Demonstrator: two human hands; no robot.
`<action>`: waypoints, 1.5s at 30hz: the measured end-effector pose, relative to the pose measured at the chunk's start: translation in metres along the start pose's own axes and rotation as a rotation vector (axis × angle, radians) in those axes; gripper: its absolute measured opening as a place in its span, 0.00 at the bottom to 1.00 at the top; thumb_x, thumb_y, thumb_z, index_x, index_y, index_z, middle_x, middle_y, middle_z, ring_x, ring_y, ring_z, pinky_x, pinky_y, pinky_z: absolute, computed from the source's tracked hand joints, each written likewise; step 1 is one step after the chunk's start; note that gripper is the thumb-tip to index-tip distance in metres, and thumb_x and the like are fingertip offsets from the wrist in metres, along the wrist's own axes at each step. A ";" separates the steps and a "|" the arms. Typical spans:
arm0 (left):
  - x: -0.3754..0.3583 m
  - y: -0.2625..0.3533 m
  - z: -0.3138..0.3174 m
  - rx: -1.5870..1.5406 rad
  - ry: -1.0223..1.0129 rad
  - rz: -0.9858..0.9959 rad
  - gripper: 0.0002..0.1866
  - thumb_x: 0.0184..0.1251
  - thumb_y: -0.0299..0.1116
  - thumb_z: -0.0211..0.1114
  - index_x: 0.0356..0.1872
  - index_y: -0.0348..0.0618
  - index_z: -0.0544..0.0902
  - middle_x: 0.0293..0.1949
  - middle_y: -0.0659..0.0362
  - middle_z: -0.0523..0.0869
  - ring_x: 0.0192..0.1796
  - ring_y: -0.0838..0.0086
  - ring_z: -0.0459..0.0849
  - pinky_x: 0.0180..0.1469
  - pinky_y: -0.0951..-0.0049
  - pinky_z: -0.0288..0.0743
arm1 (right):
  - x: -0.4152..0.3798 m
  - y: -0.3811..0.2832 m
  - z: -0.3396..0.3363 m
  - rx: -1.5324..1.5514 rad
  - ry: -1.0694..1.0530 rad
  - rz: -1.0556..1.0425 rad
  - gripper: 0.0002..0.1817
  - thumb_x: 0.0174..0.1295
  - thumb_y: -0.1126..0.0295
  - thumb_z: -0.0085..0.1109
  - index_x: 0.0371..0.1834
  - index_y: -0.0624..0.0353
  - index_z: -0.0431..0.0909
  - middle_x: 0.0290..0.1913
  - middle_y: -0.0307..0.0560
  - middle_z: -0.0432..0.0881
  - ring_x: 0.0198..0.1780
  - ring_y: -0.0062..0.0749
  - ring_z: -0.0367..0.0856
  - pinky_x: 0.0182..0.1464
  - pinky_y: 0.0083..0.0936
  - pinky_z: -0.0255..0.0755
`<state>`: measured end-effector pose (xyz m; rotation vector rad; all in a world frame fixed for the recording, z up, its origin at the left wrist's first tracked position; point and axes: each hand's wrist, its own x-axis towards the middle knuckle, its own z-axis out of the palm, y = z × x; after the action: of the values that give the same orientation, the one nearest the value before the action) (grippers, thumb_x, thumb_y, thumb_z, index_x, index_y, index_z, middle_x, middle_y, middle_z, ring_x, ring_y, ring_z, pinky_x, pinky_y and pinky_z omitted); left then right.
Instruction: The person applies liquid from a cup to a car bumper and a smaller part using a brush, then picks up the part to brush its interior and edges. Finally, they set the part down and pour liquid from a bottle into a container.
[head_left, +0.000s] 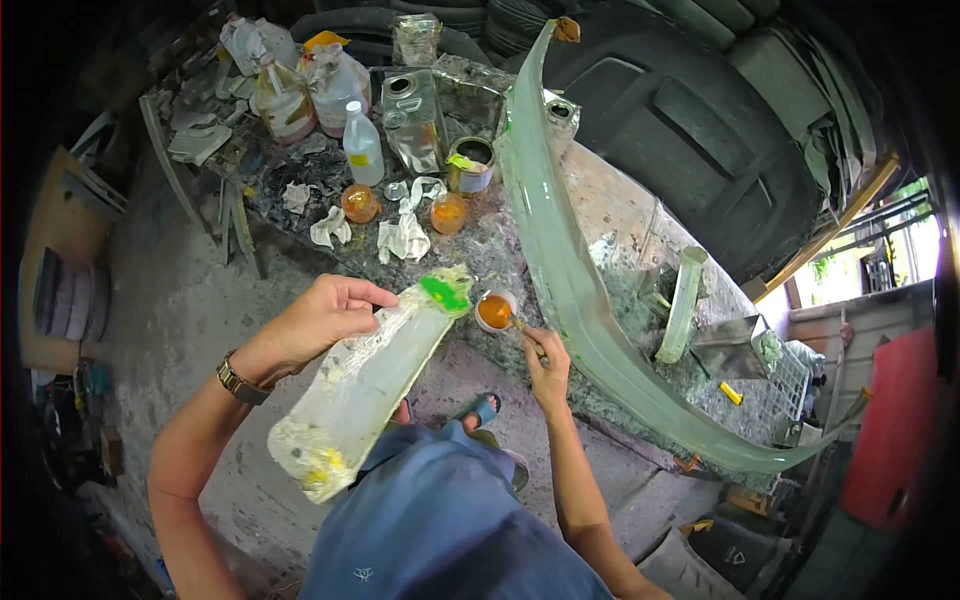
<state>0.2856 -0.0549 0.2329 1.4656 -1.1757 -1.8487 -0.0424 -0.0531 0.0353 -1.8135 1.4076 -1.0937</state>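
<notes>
My left hand (pixel 335 315) grips the edge of a long, translucent whitish panel (pixel 375 375) that looks like fiberglass, tilted in front of my body. A bright green patch (pixel 445 293) marks its far end, and yellow smears cover the near end. My right hand (pixel 547 362) is closed on the thin handle of a brush-like tool (pixel 517 323), whose tip reaches into a small white cup (pixel 484 322) of orange liquid. That tip is hard to make out. The cup stands at the table edge, just right of the panel's green end.
A long, curved, pale green molded strip (pixel 570 260) lies across the stained table (pixel 470 255). Behind the cup are orange containers (pixel 448 213), crumpled white rags (pixel 404 238), a white bottle (pixel 362 150), a metal can (pixel 413 125) and an open tin (pixel 470 170). A yellow-handled tool (pixel 732 393) lies right.
</notes>
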 end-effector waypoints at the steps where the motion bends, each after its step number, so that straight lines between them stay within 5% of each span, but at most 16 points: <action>1: -0.001 0.002 0.000 0.000 0.003 0.000 0.21 0.59 0.22 0.58 0.56 0.29 0.74 0.25 0.71 0.75 0.25 0.91 0.70 0.30 0.87 0.63 | 0.000 0.002 0.003 0.070 0.036 0.082 0.11 0.59 0.79 0.59 0.45 0.63 0.79 0.35 0.43 0.77 0.34 0.26 0.75 0.37 0.21 0.69; 3: -0.003 0.006 0.003 0.025 0.022 0.023 0.25 0.57 0.21 0.57 0.60 0.33 0.71 0.23 0.71 0.74 0.25 0.92 0.68 0.28 0.87 0.60 | 0.000 0.003 0.007 0.229 0.129 0.276 0.10 0.61 0.78 0.58 0.46 0.64 0.79 0.35 0.39 0.75 0.34 0.20 0.73 0.37 0.19 0.68; 8: -0.005 0.013 0.006 -0.001 0.013 0.029 0.29 0.56 0.19 0.57 0.62 0.40 0.66 0.22 0.71 0.72 0.24 0.91 0.67 0.27 0.87 0.58 | -0.005 -0.027 -0.015 0.403 0.221 0.364 0.09 0.61 0.81 0.58 0.45 0.65 0.80 0.38 0.40 0.76 0.37 0.20 0.73 0.39 0.16 0.68; 16: -0.015 0.034 0.015 0.082 -0.011 0.041 0.28 0.56 0.19 0.57 0.60 0.41 0.65 0.21 0.71 0.70 0.23 0.91 0.65 0.25 0.86 0.57 | 0.002 -0.098 -0.042 0.125 0.182 -0.131 0.15 0.51 0.85 0.63 0.43 0.65 0.81 0.39 0.50 0.81 0.41 0.35 0.80 0.44 0.24 0.73; 23: -0.029 0.041 0.027 0.067 -0.030 0.018 0.28 0.55 0.18 0.53 0.60 0.39 0.64 0.21 0.71 0.68 0.23 0.91 0.65 0.26 0.86 0.57 | 0.013 -0.109 -0.035 -0.169 -0.067 -0.532 0.18 0.47 0.82 0.65 0.44 0.61 0.80 0.36 0.47 0.78 0.35 0.39 0.80 0.33 0.30 0.75; 30: -0.035 0.039 0.027 0.055 -0.046 0.040 0.28 0.54 0.17 0.53 0.60 0.40 0.64 0.21 0.72 0.66 0.22 0.91 0.62 0.25 0.85 0.56 | 0.015 -0.113 -0.037 -0.227 -0.143 -0.597 0.20 0.44 0.82 0.65 0.45 0.60 0.80 0.37 0.45 0.78 0.33 0.36 0.79 0.32 0.28 0.74; 32: -0.036 0.039 0.027 0.054 -0.049 0.041 0.28 0.54 0.17 0.53 0.60 0.40 0.64 0.21 0.72 0.66 0.22 0.91 0.62 0.25 0.86 0.56 | 0.016 -0.113 -0.037 -0.264 -0.199 -0.623 0.24 0.45 0.69 0.58 0.50 0.59 0.78 0.42 0.45 0.78 0.33 0.35 0.77 0.34 0.29 0.73; 45: -0.047 0.043 0.032 0.114 -0.120 0.067 0.31 0.53 0.17 0.55 0.62 0.40 0.63 0.20 0.72 0.63 0.24 0.90 0.62 0.28 0.84 0.58 | 0.024 -0.139 -0.044 -0.370 -0.341 -0.619 0.25 0.45 0.71 0.58 0.52 0.61 0.75 0.43 0.44 0.76 0.37 0.34 0.78 0.37 0.28 0.73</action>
<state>0.2641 -0.0287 0.2954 1.3735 -1.3915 -1.8737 -0.0118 -0.0381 0.1793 -2.6665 0.9006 -0.7603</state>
